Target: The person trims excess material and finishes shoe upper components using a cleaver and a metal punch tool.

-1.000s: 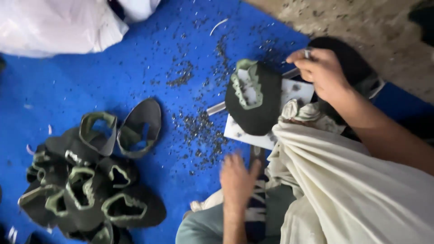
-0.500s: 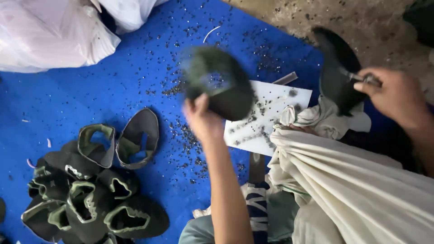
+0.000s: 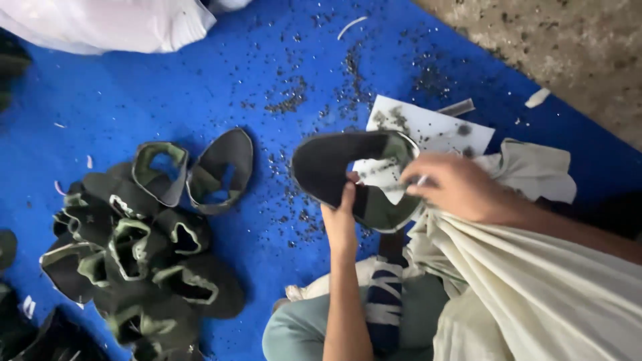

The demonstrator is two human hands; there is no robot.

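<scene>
- Blue mat (image 3: pixel 200 87) covers the floor, smooth w/ a slight sheen; bare gritty concrete floor (image 3: pixel 568 47) shows at top right.
- Dark crumbs (image 3: pixel 291 103) and a few pale slivers are scattered all over the mat.
- White paper sheet (image 3: pixel 435 127) lies flat on the mat, speckled w/ the same crumbs.
- Shoe upper (image 3: pixel 341 177), dark soft fabric, curved shell shape w/ greenish lining, is held just above the paper.
- My left hand (image 3: pixel 340 224): grip closed on the upper's lower edge, thumb on top.
- My right hand (image 3: pixel 461 187): grip pinching its right rim; a small pale tool shows btwn fingers, can't tell what.
- Pile of similar uppers (image 3: pixel 134 247) at left, floppy, dark w/ green-edged openings.
- Cream cloth (image 3: pixel 535 287) drapes over my lap; white plastic bag (image 3: pixel 107 23) at top left.
</scene>
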